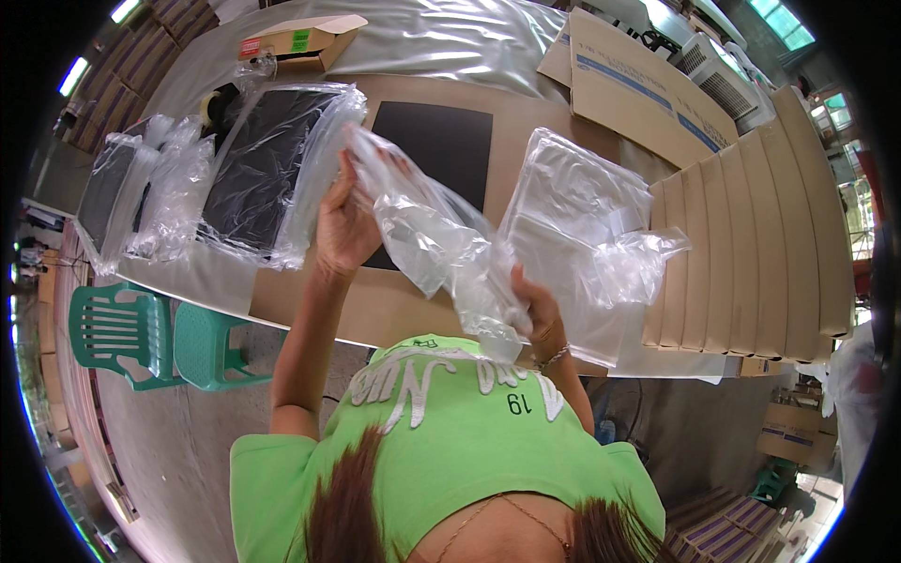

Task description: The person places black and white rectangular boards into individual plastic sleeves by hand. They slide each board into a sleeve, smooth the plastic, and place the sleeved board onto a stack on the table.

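Note:
A clear plastic bag is stretched between my two hands above the table. My left hand grips its upper left end, fingers partly behind the film. Around the lower right end my right hand is closed, thumb up. Beneath the bag lies a flat black sheet on brown cardboard, partly covered by the bag and my left hand. To the right rests a stack of clear plastic bags. On the left are black panels wrapped in clear plastic.
Folded brown cartons stand in a row at the right. A large cardboard piece leans behind them near a white fan-like unit. An open small box and a tape roll sit far left. Green chairs stand left of me.

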`<state>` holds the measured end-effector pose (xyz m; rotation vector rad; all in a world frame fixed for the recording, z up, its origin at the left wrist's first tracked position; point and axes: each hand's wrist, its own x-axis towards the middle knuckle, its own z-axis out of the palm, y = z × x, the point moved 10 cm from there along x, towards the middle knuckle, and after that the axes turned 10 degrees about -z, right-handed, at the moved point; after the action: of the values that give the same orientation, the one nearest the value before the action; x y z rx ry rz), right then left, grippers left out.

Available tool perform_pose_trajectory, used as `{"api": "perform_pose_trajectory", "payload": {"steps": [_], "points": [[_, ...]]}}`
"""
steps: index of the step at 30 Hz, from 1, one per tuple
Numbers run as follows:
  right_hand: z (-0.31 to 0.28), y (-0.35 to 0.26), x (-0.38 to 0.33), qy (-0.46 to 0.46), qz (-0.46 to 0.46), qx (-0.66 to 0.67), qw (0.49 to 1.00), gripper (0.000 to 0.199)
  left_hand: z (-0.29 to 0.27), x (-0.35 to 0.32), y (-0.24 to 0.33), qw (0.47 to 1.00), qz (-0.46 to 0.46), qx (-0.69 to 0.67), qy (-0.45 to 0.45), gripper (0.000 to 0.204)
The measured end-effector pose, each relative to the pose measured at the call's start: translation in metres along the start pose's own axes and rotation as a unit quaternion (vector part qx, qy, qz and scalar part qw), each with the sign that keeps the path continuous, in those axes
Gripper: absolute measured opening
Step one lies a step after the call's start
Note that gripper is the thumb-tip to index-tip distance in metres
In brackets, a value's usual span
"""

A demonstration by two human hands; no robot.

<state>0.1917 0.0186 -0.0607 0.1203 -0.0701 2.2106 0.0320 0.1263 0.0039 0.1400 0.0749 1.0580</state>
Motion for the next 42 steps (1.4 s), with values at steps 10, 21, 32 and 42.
{"api": "perform_pose_trajectory", "payload": {"steps": [10,21,32,42], "points": [[0.005,-0.144,-0.038,0.097,-0.49,-0.267,0.824,0.064,-0.076,-0.033,-0.056,0.906,-0.26,0.292,0.163,0.054],[0.01,-0.083,0.007,-0.015,-0.251,-0.028,0.967,0.058,-0.108,-0.072,-0.009,0.956,-0.186,0.194,0.121,0.059],[-0.043,-0.046,-0.007,0.196,-0.105,-0.34,0.914,0.048,-0.154,-0.094,0.095,0.835,0.059,0.528,0.143,0.014],[-0.093,-0.053,-0.039,0.392,-0.194,-0.774,0.457,0.036,-0.148,-0.117,0.046,0.4,0.07,0.887,0.219,0.083]]}}
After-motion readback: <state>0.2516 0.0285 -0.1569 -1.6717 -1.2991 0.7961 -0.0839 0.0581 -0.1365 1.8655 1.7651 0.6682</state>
